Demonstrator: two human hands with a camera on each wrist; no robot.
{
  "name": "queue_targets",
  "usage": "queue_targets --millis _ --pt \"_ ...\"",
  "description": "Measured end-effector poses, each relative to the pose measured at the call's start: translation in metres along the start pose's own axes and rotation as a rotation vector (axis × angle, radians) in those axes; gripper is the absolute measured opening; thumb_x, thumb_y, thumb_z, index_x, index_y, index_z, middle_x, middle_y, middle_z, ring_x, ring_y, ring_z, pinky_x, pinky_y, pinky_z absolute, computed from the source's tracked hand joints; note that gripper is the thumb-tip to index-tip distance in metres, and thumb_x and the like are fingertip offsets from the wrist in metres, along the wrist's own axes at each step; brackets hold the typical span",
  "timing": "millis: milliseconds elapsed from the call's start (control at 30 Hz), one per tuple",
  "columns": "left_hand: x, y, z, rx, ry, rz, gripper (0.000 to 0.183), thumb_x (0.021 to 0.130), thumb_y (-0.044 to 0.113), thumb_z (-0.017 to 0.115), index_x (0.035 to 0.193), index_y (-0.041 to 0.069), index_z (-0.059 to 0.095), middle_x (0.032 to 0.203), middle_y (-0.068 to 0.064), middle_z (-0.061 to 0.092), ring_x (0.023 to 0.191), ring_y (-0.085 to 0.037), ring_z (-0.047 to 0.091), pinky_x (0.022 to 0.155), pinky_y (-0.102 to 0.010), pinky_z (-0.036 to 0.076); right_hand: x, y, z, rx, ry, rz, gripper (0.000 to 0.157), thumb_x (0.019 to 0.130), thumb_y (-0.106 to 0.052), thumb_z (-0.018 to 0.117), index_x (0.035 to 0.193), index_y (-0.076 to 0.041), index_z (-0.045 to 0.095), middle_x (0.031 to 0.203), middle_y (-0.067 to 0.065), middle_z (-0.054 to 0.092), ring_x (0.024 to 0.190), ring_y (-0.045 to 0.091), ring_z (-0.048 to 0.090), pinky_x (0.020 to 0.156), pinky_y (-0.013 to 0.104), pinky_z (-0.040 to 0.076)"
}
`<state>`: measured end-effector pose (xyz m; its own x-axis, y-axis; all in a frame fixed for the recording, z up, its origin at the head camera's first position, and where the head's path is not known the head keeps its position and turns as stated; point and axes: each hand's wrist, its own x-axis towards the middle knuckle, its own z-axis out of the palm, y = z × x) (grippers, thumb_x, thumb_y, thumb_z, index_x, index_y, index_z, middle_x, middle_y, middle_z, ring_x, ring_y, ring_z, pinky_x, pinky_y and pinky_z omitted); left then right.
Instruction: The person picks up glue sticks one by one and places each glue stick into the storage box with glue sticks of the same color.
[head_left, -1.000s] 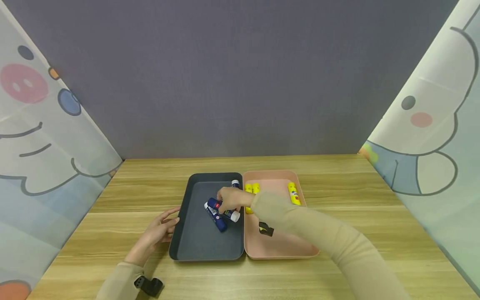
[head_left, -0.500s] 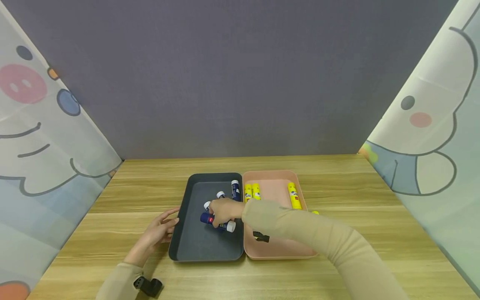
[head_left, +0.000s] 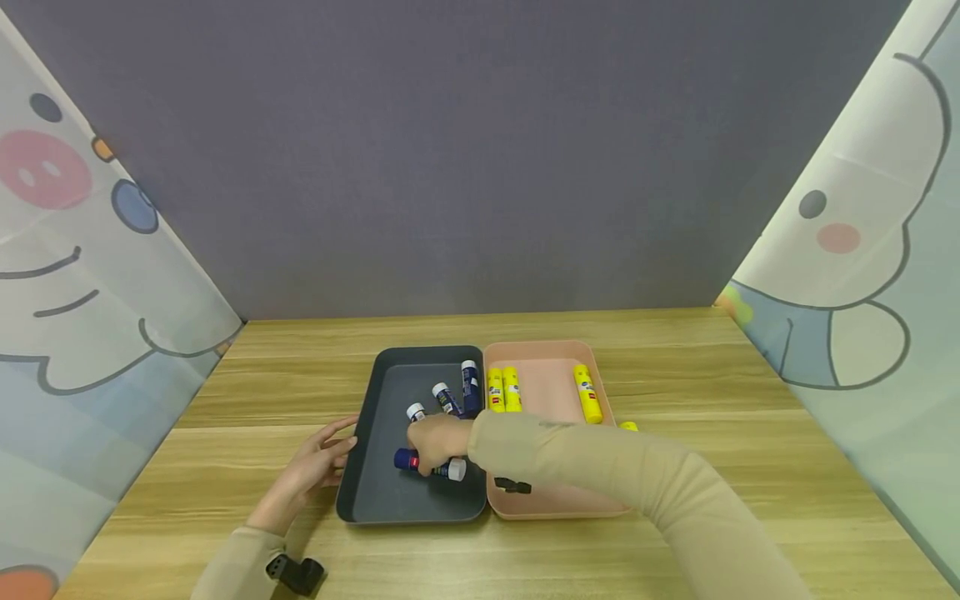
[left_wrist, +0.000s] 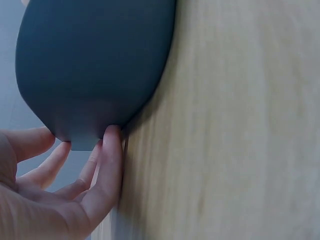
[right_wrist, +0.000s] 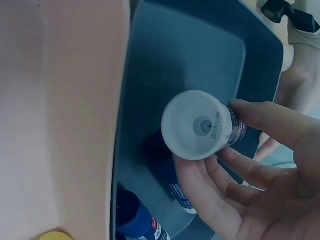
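My right hand [head_left: 438,442] pinches a dark blue glue stick [head_left: 406,459] between thumb and fingers, above the dark grey tray [head_left: 397,500]. In the right wrist view its white base [right_wrist: 195,125] faces the camera. Beyond the hand lie other blue glue sticks: one [head_left: 471,388] along the tray's right wall, one slanted glue stick [head_left: 447,398] beside it, and one [head_left: 416,412] partly hidden by the hand. My left hand [head_left: 311,467] touches the tray's left side from outside. In the left wrist view, the thumb and fingertips [left_wrist: 112,135] rest against its outer wall.
A pink tray [head_left: 551,354] adjoins the dark tray on the right. It holds two yellow glue sticks [head_left: 512,389] side by side and another yellow one [head_left: 588,394] at its right wall. A yellow end [head_left: 628,426] shows past the right sleeve. Wooden table [head_left: 300,358] surrounds both trays.
My right hand has moved toward the near side and slightly left with the blue glue stick, uncovering the glue sticks behind it. The left hand stays in place.
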<state>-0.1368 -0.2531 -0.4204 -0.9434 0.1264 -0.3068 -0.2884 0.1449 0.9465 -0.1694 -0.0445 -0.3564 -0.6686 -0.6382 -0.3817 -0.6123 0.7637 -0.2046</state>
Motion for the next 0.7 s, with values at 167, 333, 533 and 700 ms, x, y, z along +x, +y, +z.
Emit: queue_targets --millis 167,333,533,700 --pt "0.001 0.0 0.0 0.001 0.0 -0.007 0.054 0.092 0.016 0.048 0.139 0.003 0.023 0.084 -0.003 0.053 0.057 -0.007 0.045 0.056 -0.03 0.045 0.002 -0.004 0.004 -0.02 -0.019 -0.002 0.016 0.07 -0.014 0.071 0.068 -0.01 0.056 0.061 -0.003 0.051 0.052 0.008 0.047 0.045 0.018 0.038" --pt "0.001 0.0 0.0 0.001 0.0 -0.011 0.054 0.092 0.015 0.047 0.139 0.004 0.023 0.083 -0.003 0.052 0.057 -0.008 0.042 0.055 -0.029 0.044 0.003 -0.006 0.006 -0.056 -0.021 -0.01 0.018 0.069 -0.013 0.072 0.065 -0.011 0.054 0.06 -0.003 0.051 0.052 0.009 0.047 0.046 0.019 0.037" --pt "0.004 -0.006 -0.003 -0.004 -0.018 0.009 0.06 0.088 0.024 0.055 0.137 0.005 0.027 0.086 -0.003 0.056 0.059 -0.007 0.049 0.057 -0.03 0.046 0.003 -0.006 0.007 -0.041 -0.03 -0.019 0.018 0.07 -0.012 0.072 0.066 -0.01 0.054 0.061 -0.003 0.051 0.052 0.009 0.047 0.046 0.019 0.037" --pt "0.01 -0.014 -0.008 -0.051 -0.021 -0.012 0.07 0.074 0.04 0.067 0.132 0.015 0.037 0.086 -0.001 0.061 0.063 -0.008 0.057 0.061 -0.033 0.049 0.003 -0.006 0.007 -0.015 -0.037 -0.013 0.017 0.07 -0.011 0.073 0.069 -0.009 0.056 0.063 -0.002 0.052 0.054 0.01 0.048 0.048 0.02 0.039"
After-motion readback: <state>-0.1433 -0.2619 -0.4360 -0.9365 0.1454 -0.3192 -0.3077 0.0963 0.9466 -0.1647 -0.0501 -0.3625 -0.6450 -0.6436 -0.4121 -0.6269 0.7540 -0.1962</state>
